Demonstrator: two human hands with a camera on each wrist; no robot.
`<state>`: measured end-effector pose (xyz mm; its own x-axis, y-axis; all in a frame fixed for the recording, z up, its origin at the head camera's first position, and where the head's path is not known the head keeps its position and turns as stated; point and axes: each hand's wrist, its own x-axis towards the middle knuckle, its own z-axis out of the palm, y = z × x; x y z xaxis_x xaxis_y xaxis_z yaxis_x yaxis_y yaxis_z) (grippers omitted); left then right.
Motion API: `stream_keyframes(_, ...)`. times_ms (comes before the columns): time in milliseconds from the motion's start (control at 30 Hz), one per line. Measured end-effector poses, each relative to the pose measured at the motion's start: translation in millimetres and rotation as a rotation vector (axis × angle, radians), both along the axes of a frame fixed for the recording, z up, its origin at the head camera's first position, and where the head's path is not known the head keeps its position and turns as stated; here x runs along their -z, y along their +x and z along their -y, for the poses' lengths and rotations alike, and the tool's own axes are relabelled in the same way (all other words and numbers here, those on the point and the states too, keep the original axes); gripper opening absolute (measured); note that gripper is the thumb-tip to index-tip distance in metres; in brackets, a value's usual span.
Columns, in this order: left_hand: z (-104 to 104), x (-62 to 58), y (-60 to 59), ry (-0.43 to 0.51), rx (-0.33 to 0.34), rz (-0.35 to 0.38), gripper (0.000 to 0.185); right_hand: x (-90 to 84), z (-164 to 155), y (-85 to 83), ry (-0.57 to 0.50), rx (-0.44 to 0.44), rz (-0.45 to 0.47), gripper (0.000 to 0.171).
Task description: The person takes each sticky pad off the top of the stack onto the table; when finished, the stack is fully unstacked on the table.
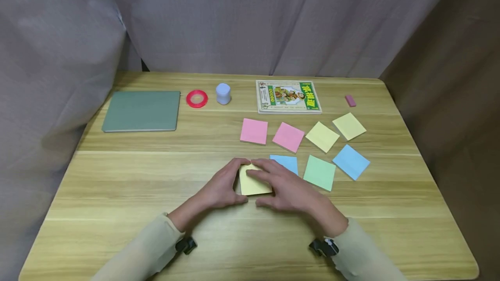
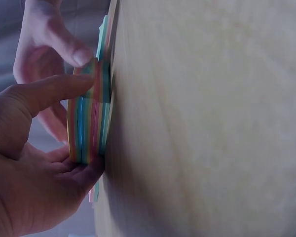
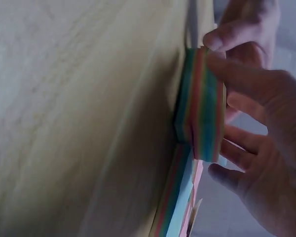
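A thick stack of sticky notes (image 1: 254, 184), yellow on top, lies on the table between my two hands. Its sides show bands of several colours in the left wrist view. My left hand (image 1: 222, 187) grips the stack's left side, thumb at the near edge and fingers at the far edge. From the right, my right hand (image 1: 287, 187) holds the same stack, with a finger over its top and the thumb by the near corner. Right beside it, partly hidden by the right hand, is a blue sticky note pad (image 1: 287, 163). A green pad (image 1: 319, 172) lies farther right.
Two pink pads (image 1: 254, 131), two yellow pads (image 1: 322, 137) and another blue pad (image 1: 351, 161) lie beyond and to the right. Along the back are a grey-green notebook (image 1: 141, 111), red tape roll (image 1: 197, 98), white cylindrical container (image 1: 223, 94), illustrated book (image 1: 289, 96) and pink eraser (image 1: 350, 100).
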<state>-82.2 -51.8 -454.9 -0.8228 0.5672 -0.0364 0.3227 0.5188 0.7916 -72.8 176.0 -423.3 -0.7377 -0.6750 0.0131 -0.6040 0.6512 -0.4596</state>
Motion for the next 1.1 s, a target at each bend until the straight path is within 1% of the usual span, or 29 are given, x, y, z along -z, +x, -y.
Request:
stream_keyframes(33, 0, 0.1, 0.3, -0.009, 0.002, -0.007, 0.092, 1.9, 5, 0.6, 0.009, -0.026, -0.009, 0.071)
stream_keyframes(100, 1, 0.5, 0.7, -0.023, 0.004, -0.022, 0.093, 5.6, 11, 0.5, 0.021, -0.041, -0.032, 0.071)
stream_keyframes(167, 0, 1.4, 0.8, -0.033, 0.004, -0.042, 0.094, 8.3, 13, -0.2, 0.029, -0.024, -0.049, 0.071)
stream_keyframes(300, -1, 2.4, 1.3, -0.046, 0.005, -0.063, 0.091, 9.8, 11, -2.0, 0.035, -0.007, -0.035, 0.07)
stream_keyframes(367, -1, 2.4, 1.6, -0.05, 0.003, -0.062, 0.091, 7.7, 7, -1.3, 0.043, 0.007, -0.03, 0.07)
stream_keyframes(433, -2, 2.1, 1.7, -0.054, 0.001, -0.059, 0.09, 4.0, 0, 1.1, 0.054, 0.038, -0.029, 0.071)
stream_keyframes(533, -3, 1.5, 2.3, -0.061, -0.007, -0.051, 0.09, -4.3, -17, 8.0, 0.058, 0.113, -0.026, 0.074)
stream_keyframes(667, -4, 1.2, 1.9, -0.066, -0.013, -0.053, 0.088, -10.1, -53, 23.4, 0.022, 0.259, -0.032, 0.077)
stream_keyframes(833, -4, 1.5, 1.4, -0.064, -0.006, -0.056, 0.087, -6.4, -106, 53.0, -0.043, 0.45, -0.07, 0.075)
stream_keyframes(933, -4, 1.6, 1.5, -0.066, -0.003, -0.051, 0.087, -3.3, -131, 71.8, -0.037, 0.549, -0.071, 0.076)
stream_keyframes(1000, -4, 1.7, 1.6, -0.07, -0.003, -0.049, 0.086, -0.5, -143, 81.3, -0.016, 0.597, -0.069, 0.076)
stream_keyframes(1100, -4, 1.5, 1.7, -0.07, -0.004, -0.049, 0.086, 6.2, -155, 89.3, -0.002, 0.625, -0.071, 0.075)
